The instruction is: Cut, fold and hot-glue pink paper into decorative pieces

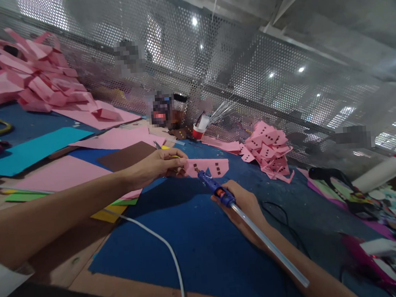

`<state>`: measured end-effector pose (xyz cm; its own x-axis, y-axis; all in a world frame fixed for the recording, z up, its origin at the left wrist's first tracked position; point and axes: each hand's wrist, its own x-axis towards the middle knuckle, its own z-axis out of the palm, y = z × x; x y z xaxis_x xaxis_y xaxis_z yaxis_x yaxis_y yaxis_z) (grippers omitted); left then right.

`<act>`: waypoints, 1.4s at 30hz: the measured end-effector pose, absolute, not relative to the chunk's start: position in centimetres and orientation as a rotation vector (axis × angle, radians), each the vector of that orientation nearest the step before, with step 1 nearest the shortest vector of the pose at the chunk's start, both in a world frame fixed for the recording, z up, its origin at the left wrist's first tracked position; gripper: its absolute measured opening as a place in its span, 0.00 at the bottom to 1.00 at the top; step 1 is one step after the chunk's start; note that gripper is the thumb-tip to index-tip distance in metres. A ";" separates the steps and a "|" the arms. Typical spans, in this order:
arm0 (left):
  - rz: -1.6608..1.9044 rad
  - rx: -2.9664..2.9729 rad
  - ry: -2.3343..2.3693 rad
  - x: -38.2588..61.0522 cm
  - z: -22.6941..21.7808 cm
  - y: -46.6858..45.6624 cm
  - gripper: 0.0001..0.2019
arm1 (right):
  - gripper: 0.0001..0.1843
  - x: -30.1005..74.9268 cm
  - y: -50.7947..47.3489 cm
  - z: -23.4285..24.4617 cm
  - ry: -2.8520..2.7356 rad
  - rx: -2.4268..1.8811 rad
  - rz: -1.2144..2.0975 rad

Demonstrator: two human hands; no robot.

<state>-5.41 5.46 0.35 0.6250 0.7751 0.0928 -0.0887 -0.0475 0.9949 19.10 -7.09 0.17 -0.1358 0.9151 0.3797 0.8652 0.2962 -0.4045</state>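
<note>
My left hand (168, 163) pinches one end of a pink paper strip (222, 162) marked with small dark squares. Wrapped in my right hand (244, 204) is a blue hot glue gun (216, 187), its tip at the strip near the left-hand dark squares. Whether the tip touches the paper I cannot tell. A long clear glue stick (271, 245) sticks out of the back of the gun. Both hands are above a dark blue sheet (178, 258). A small metal point (157, 145) shows just behind my left hand; what it belongs to is hidden.
Folded pink paper strips (47, 82) are heaped at the far left, and dotted pink pieces (268, 150) at the right. A red and white cup (198, 131) stands by the perforated metal screen (233, 69). A white cable (167, 245) crosses the front; coloured sheets (38, 148) lie left.
</note>
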 end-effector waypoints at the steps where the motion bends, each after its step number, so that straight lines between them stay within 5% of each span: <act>1: 0.773 1.466 0.612 -5.4 0.3 5.5 0.10 | 0.11 19.1 -7.1 0.1 -2.019 -1.571 0.113; 42: 0.818 1.444 0.595 -5.8 0.4 6.1 0.11 | 0.08 19.9 -7.4 -0.4 -2.058 -1.548 0.065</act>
<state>-5.81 6.14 0.37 0.6075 0.7850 0.1213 -0.1261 -0.0554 0.9905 19.91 -7.36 -0.37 -0.1784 0.8988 0.4003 0.8718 0.3330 -0.3592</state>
